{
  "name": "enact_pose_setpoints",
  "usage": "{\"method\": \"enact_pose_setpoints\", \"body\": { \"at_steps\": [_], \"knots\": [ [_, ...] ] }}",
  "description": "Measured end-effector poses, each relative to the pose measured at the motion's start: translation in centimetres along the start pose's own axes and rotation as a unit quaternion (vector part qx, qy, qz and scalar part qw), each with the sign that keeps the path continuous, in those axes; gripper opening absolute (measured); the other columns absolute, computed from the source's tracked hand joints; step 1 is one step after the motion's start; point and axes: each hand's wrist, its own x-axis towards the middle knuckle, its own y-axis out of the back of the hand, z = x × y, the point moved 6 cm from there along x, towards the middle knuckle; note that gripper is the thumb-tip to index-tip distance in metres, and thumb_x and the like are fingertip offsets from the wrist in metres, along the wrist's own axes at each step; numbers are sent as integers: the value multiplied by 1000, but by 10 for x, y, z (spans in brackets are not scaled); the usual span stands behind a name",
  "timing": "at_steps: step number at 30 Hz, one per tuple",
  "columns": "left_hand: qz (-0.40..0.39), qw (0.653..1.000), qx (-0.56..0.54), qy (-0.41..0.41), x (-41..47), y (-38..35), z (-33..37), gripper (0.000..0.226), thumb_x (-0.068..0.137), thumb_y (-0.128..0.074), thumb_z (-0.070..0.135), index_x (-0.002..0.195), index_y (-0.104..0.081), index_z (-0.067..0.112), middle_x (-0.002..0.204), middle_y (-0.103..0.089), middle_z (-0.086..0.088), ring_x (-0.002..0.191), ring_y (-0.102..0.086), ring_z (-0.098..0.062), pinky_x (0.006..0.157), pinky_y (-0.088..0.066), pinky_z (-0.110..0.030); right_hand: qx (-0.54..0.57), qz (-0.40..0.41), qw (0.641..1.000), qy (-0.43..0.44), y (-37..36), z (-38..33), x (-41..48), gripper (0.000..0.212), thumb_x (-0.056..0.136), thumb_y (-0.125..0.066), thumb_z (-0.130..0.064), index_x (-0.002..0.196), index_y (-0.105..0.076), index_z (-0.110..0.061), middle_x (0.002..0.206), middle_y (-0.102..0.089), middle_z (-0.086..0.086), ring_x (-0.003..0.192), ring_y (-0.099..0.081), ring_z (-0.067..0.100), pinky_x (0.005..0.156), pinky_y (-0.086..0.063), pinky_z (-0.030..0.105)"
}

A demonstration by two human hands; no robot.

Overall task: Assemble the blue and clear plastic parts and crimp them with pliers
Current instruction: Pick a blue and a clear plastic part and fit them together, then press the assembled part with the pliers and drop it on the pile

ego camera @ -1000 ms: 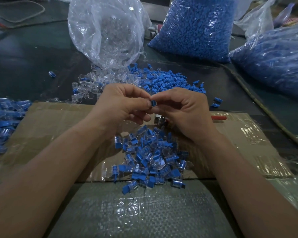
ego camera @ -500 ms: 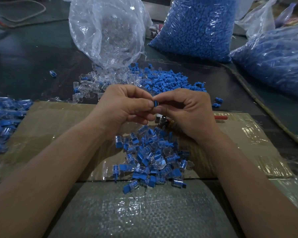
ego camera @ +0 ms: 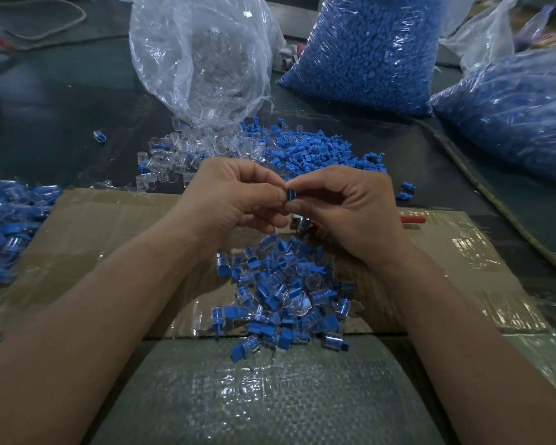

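Note:
My left hand and my right hand meet above the cardboard, fingertips together. Between them they pinch a small blue plastic part; any clear part in the left fingers is hidden. Below the hands lies a heap of joined blue-and-clear pieces. Loose clear parts and loose blue parts are spread behind the hands. The pliers lie under my right hand, with only a red handle tip and a bit of metal showing.
A cardboard sheet covers the dark table. An open clear bag of clear parts stands at the back, two full bags of blue parts to the right. More joined pieces pile at the left edge.
Both hands have stayed together at the same spot. The fingers shifted slightly and the blue part now shows a little more between the fingertips.

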Motion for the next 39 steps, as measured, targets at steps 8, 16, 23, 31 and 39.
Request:
{"method": "enact_pose_setpoints", "body": {
  "at_steps": [8, 16, 23, 31, 39],
  "knots": [
    [30, 999, -24, 3, 4, 8, -2, 7, 70, -64, -1, 71, -61, 5, 58, -67, -8, 48, -63, -14, 44, -49, -18, -157, -84, 963, -204, 43, 43, -3, 37, 67, -75, -35, 101, -61, -37, 92, -55, -30, 88, -52, -14, 73, -33, 3],
    [40, 999, -22, 4, 5, 10, -1, 13, 61, -66, 7, 72, -60, 5, 59, -68, -8, 48, -63, -14, 45, -50, -18, -237, -297, 867, -324, 44, 64, -24, 91, 49, -78, -50, 131, -42, -37, 115, -38, -19, 102, -35, 4, 72, -29, 18],
    [39, 999, -22, 5, 5, 11, -2, 10, 64, -64, 6, 73, -60, 4, 59, -68, -6, 50, -64, -13, 47, -51, -18, -281, -286, 865, -303, 43, 58, -20, 78, 56, -83, -42, 126, -49, -35, 95, -39, -22, 89, -39, 3, 66, -30, 18],
    [51, 998, -31, 7, 5, 14, -3, 9, 78, -57, -5, 74, -59, 3, 60, -68, -6, 53, -65, -14, 48, -52, -18, -313, -230, 884, -262, 37, 45, -11, 29, 71, -65, -29, 98, -67, -20, 84, -59, -5, 78, -53, 12, 72, -47, 34],
    [66, 996, -51, -6, 6, 16, -1, 10, 80, -56, -6, 75, -58, 3, 59, -67, -5, 53, -65, -14, 48, -51, -18, -354, -121, 909, -182, 40, 48, -2, 16, 76, -57, -3, 85, -59, -16, 72, -49, -6, 67, -44, 13, 58, -31, 28]
  ]
}}
